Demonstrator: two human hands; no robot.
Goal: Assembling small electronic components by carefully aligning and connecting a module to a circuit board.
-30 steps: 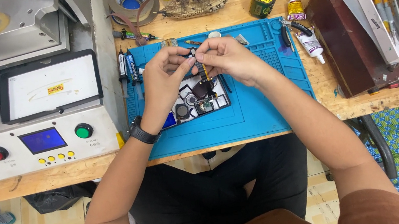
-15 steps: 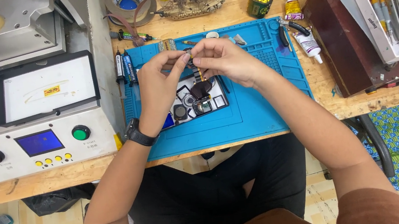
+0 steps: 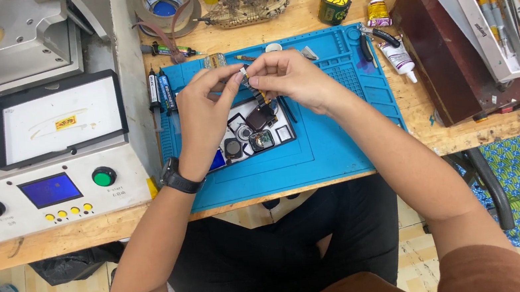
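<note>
Left hand (image 3: pixel 204 106) and right hand (image 3: pixel 287 75) both pinching one tiny, indistinct part (image 3: pixel 244 72) above the blue mat (image 3: pixel 339 135).

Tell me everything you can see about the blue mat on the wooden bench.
The blue work mat is a flat rectangular sheet, rubbery or silicone by its look, lying flat on the wooden bench. Its front edge reaches the bench edge. Moulded small compartments run along its far and right borders. A small tray of dark parts rests on it, and pens lie at its left border. The left hand and right hand are raised over it, pinching a small part; the forearms cross it.
</note>
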